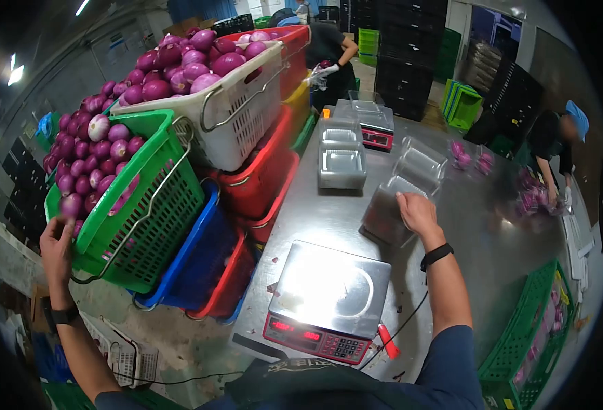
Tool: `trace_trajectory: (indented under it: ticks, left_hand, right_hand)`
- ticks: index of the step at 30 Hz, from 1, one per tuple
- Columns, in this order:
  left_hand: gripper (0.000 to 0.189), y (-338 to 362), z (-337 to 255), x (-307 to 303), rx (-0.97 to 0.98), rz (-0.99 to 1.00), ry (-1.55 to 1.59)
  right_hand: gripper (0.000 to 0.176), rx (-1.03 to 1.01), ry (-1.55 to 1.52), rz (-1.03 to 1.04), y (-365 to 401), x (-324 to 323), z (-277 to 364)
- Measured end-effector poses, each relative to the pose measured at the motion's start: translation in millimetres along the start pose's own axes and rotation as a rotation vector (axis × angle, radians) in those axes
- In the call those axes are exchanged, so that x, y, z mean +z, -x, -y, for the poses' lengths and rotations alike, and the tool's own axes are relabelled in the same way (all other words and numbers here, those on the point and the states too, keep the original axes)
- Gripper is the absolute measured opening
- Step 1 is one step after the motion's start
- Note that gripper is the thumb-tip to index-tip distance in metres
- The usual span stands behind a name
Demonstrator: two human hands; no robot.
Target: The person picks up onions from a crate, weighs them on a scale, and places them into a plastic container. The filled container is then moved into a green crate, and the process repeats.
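My left hand (54,247) is at the near corner of a green basket (156,212) heaped with red onions (83,160). Its fingers are slightly bent and apart beside the lowest onions, with nothing visibly held. Over the steel table, my right hand (419,213) pinches the edge of a clear plastic clamshell container (387,217), whose lid tilts up and away. Closer to me stands a scale (332,287) with a bare metal pan and a lit red display.
Stacked clear containers (342,164) and a second scale (377,130) stand farther up the table. More onions fill a white basket (247,113) on red crates. Packed onions (462,156) lie at right, near a co-worker (554,147). A green crate (530,335) is at lower right.
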State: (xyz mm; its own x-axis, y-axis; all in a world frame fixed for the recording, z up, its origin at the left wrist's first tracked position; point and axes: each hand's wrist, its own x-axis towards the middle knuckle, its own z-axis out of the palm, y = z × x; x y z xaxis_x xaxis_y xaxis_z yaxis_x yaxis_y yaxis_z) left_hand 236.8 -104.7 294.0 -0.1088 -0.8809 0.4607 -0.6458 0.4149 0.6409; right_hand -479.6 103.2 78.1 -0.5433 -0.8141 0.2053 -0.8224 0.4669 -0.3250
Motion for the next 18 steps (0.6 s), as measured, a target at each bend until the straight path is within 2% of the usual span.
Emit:
trace_trajectory:
  ticks: [5, 8, 11, 12, 13, 14, 15, 16, 17, 18]
  left_hand:
    - [0.023, -0.6, -0.7, -1.6, 0.073, 0.112, -0.06]
    - [0.023, -2.6, -6.3, -5.1, 0.051, 0.18, -0.097]
    - [0.024, -2.2, -5.0, -6.8, 0.096, 0.193, -0.1]
    - [0.024, -1.8, -10.6, -5.3, 0.12, 0.185, -0.161]
    - [0.025, -0.2, -10.7, -3.0, 0.123, 0.183, -0.091]
    - [0.025, -0.2, -14.5, -6.2, 0.077, 0.213, -0.138]
    - [0.027, 2.2, -21.0, -4.7, 0.124, 0.19, -0.167]
    - [0.027, 0.0, -16.5, -8.2, 0.072, 0.227, -0.116]
    - [0.028, 1.5, -23.6, -8.2, 0.051, 0.22, -0.158]
    - [0.027, 0.4, -25.9, -9.6, 0.069, 0.242, -0.165]
  right_hand:
    - [0.038, -0.083, 0.089, -0.026, 4.3, 7.0, -9.0]
    - [0.036, -0.052, 0.118, -0.023, -3.1, 13.3, -12.9]
    - [0.038, -0.046, -0.016, -0.133, -1.6, 4.6, -10.0]
    - [0.04, 0.017, -0.085, -0.167, -1.4, 1.2, -7.3]
    - [0.042, 0.071, -0.159, -0.192, -0.1, 0.6, -4.3]
    - [0.042, 0.056, -0.156, -0.272, 1.7, 6.1, -4.1]
    - [0.043, -0.017, -0.137, -0.41, 5.5, 19.3, -8.1]
    - [0.037, -0.155, -0.041, -0.514, 13.5, 24.0, -5.1]
    - [0.034, -0.256, -0.075, -0.515, 32.5, 18.9, 13.0]
    - [0.033, -0.235, -0.149, -0.403, 56.0, 16.0, 35.0]
